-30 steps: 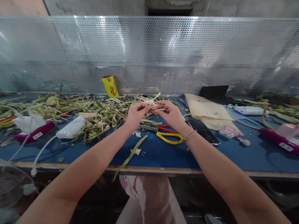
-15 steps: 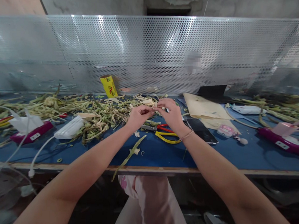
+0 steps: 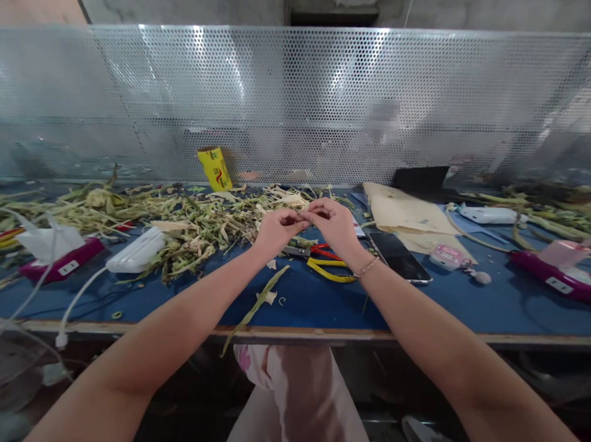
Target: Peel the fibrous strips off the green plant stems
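My left hand (image 3: 279, 231) and my right hand (image 3: 334, 225) meet fingertip to fingertip above the table, both closed in a pinch. Whatever lies between their fingers is too small or hidden to make out. Just behind and to the left spreads a heap of dried plant scraps (image 3: 210, 224), with stems and pale bits. Below my right hand rest scissors (image 3: 330, 270) with red and yellow handles, their blades pointing left. A long green stalk (image 3: 256, 308) lies nearer to me and hangs over the table's front edge.
A phone (image 3: 400, 257), a pink earphone case (image 3: 446, 257) and brown paper (image 3: 407, 211) lie at right. Purple power strips (image 3: 65, 267) and a white power bank (image 3: 137, 251) with cables sit at left. A yellow box (image 3: 215, 169) stands before the perforated metal screen (image 3: 293, 101).
My right hand's fingers have drawn in, and it has dipped slightly. Both hands stay pinched together in nearly the same place. The view has tilted down a little.
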A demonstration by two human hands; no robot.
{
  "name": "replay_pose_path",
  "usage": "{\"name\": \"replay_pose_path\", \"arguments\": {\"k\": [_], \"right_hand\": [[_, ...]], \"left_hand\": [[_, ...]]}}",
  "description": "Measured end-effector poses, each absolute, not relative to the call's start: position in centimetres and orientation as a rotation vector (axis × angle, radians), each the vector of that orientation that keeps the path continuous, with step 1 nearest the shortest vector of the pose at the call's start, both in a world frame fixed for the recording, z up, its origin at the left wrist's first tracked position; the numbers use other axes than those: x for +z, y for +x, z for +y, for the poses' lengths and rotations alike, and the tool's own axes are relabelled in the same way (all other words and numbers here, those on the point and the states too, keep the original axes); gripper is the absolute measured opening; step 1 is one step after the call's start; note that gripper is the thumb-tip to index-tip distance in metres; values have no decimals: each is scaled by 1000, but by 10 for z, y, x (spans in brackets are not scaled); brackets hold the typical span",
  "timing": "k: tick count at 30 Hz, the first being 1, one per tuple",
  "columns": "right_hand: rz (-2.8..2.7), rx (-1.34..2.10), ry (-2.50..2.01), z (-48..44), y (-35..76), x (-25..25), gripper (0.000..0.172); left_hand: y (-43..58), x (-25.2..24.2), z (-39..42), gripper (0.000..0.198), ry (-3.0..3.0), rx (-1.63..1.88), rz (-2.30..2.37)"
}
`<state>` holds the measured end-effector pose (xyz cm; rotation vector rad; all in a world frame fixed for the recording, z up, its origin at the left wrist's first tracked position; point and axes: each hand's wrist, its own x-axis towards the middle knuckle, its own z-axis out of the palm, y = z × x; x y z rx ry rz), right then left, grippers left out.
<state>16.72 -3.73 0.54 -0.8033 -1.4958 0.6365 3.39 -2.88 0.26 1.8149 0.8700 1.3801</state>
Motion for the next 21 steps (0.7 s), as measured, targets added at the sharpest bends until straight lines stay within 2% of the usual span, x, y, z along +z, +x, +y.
{"name": "replay_pose_path", "arguments": {"k": [14, 21], "right_hand": [[-1544, 726, -695, -30, 177, 6, 19], [-1277, 959, -706, -25, 178, 2, 27]], "left_hand": [[31, 2, -20, 12, 1653, 1400, 863], [32, 5, -21, 16, 1364, 1327, 741]]}}
